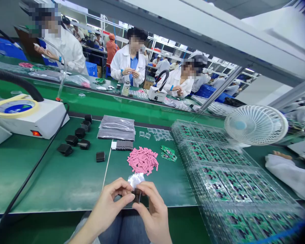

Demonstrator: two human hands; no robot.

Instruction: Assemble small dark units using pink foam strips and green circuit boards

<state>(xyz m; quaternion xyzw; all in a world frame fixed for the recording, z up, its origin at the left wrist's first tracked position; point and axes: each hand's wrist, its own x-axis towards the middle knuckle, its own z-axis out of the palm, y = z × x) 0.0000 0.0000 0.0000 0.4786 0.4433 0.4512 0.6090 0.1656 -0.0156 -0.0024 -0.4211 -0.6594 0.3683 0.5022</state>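
Note:
Near the table's front edge, my left hand (114,196) and my right hand (154,208) come together around a small dark rectangular piece (137,196). Shiny clear film (136,179) stands up from behind the fingers. Both hands are closed, thumb against fingers, on opposite sides of the piece; its exact kind is hard to make out. Just beyond lies a heap of pink strips (142,160). Two green circuit boards (168,153) lie to the right of the heap. Behind it are a row of dark strips (124,145) and bagged sheets of similar strips (116,128).
Black blocks (72,140) are scattered at left, near a white machine (45,117) with a tape roll (15,107) and a cable. Stacked clear trays of circuit boards (218,169) fill the right, beside a white fan (255,124). Co-workers sit across the bench.

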